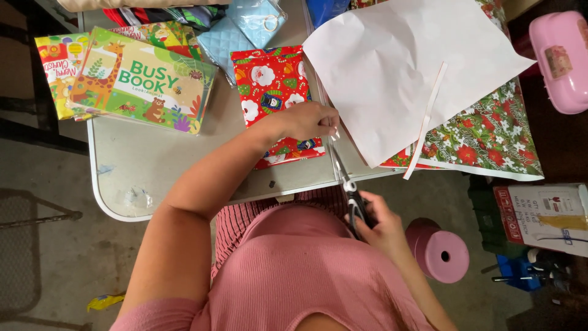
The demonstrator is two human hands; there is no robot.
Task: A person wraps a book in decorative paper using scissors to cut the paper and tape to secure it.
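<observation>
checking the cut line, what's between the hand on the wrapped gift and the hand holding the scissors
In the head view, only the scissors bridge it: handles in the right hand, blades running up over the table edge to the left hand on the red wrapped gift.

We see a pale grey folding table (pixel 153 171) with rounded corners standing on a concrete floor (pixel 67 257). Near its far left corner lies a stack of colourful children's books (pixel 135 79), the top one showing a giraffe and a bear. Toward the middle sits a parcel in red wrapping paper (pixel 272 83) with festive figures. Along the far edge lie pale blue quilted pouches (pixel 236 34). At the right edge a large sheet of floral wrapping paper (pixel 490 129) overhangs the table, its white underside (pixel 392 73) folded up. On the floor beside the table stands a pink spool (pixel 438 250).
</observation>
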